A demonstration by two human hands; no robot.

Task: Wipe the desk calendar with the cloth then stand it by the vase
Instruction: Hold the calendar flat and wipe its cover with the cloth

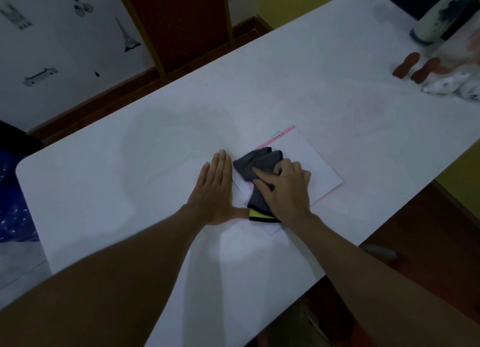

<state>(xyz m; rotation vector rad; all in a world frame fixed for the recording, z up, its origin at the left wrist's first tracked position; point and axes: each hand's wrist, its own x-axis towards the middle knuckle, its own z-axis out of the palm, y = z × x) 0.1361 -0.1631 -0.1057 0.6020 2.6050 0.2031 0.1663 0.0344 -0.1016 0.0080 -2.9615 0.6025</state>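
Observation:
The desk calendar (309,162) lies flat on the white table (130,185), a pale page with a pink strip along its far edge. My right hand (285,188) presses a dark grey cloth (255,162) with a yellow edge onto the calendar's left part. My left hand (215,188) rests flat, fingers together, on the table against the calendar's left edge. The vase (441,11), white with dark painted marks, stands at the table's far right corner, partly cut off by the frame.
Two orange-brown oblong objects (415,67) and a white patterned bundle (452,85) lie near the vase. A red panel with a wooden frame (179,22) stands behind the table. A blue bag (13,198) sits at the left. The table's near-right edge drops to a reddish floor.

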